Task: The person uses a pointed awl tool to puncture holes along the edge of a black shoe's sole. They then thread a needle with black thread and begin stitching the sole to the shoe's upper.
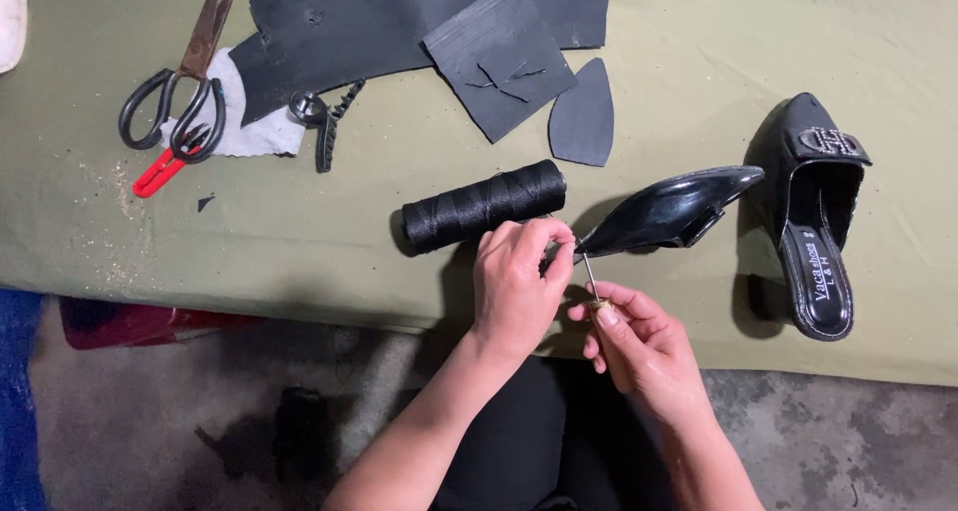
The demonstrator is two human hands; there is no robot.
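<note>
- The left hand [514,286] has its fingers pinched nearly closed on the heel end of a glossy black shoe [671,212], thumb and forefinger meeting right at the edge where the metal shaft goes in.
- The right hand [639,346] is curled tight around an awl [593,289], only the brass collar and thin shaft showing above the fist; the tip touches the shoe at about 12 o'clock from that hand.
- That shoe lies on its side on the olive cloth table [399,261], toe pointing toward 2 o'clock.
- A second black shoe [818,222], upright with a buckle on its toe, sits at 3 o'clock from the hands, so two shoes in all.
- One spool of black thread [484,207] lies just beside the left hand, at 11 o'clock.
- At 10 o'clock, well apart: two pairs of scissors, one with black handles [180,97] and a smaller one with red handles [160,172] (partly under the first).
- I count three black sheet pieces at 12 o'clock: a large one [399,17], a squarish one [499,62], a pointed cut-out [584,117].
</note>
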